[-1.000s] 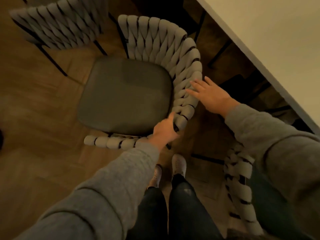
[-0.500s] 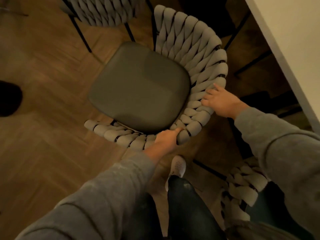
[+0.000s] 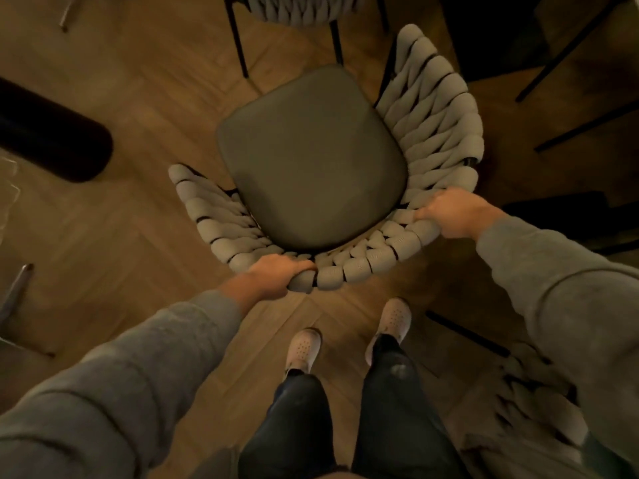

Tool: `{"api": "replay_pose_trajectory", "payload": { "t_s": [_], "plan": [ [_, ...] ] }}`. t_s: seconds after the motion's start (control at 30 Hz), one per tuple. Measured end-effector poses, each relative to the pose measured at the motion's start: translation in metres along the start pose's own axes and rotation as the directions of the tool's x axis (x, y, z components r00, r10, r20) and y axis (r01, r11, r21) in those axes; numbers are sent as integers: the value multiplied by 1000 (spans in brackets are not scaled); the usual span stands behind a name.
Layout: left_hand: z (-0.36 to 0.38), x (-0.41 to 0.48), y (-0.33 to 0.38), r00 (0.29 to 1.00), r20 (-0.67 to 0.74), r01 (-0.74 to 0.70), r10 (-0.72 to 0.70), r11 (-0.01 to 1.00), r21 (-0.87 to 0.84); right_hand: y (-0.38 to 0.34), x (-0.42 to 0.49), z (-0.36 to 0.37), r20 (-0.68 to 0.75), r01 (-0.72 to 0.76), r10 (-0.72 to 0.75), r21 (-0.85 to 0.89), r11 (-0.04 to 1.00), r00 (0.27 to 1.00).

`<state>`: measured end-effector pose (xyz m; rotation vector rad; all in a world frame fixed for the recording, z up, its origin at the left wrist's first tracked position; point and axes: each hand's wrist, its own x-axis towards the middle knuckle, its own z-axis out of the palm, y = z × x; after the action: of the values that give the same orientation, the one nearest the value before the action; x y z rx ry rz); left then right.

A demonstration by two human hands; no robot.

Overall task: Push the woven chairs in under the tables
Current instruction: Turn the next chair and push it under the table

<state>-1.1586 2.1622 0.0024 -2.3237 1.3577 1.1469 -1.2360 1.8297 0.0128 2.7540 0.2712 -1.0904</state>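
Note:
A woven chair (image 3: pixel 432 108) with a dark olive seat cushion (image 3: pixel 311 157) stands on the wooden floor right in front of me, its curved grey rope backrest toward me. My left hand (image 3: pixel 276 274) grips the backrest's top rim at its near left part. My right hand (image 3: pixel 453 212) grips the same rim at the right, fingers curled over the weave. No tabletop shows in this view.
A second woven chair (image 3: pixel 301 12) stands just beyond, at the top edge. A third woven chair (image 3: pixel 532 402) is at my lower right. Black table legs (image 3: pixel 567 46) cross the upper right. A dark rounded object (image 3: pixel 52 140) lies left. My feet (image 3: pixel 345 337) stand behind the chair.
The chair has turned so its backrest now faces me. My right hand went from touching the weave to gripping the rim. The pale tabletop has left the view.

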Motion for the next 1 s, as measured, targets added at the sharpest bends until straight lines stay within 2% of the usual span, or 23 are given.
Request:
{"api": "replay_pose_trajectory", "payload": {
  "t_s": [0.13, 0.3, 0.4, 0.5, 0.67, 0.87, 1.0],
  "plan": [
    [11, -21, -35, 1000, 10, -17, 16, 997, 80, -46, 4, -1, -89, -35, 41, 63, 997, 995],
    [37, -57, -74, 997, 58, -68, 56, 972, 226, -122, -13, 16, -117, -82, 103, 172, 982, 988],
    [55, -78, -93, 990, 84, -135, 114, 937, 323, -173, -31, 26, -89, -98, 122, 238, 966, 988],
    [75, -97, -103, 991, 79, -136, 113, 893, 430, -221, -48, 36, -54, -96, 115, 281, 955, 992],
    [105, -133, -95, 996, 92, -58, 11, 846, 530, -299, -79, 57, -15, -104, 118, 368, 924, 993],
    [155, -154, -43, 992, 18, -118, 125, 864, 489, -365, -113, 84, -3, -85, 95, 420, 904, 995],
    [163, -151, -41, 974, 140, -228, 180, 785, 576, -378, -139, 111, -73, -58, 120, 567, 822, 990]
  ]
}}
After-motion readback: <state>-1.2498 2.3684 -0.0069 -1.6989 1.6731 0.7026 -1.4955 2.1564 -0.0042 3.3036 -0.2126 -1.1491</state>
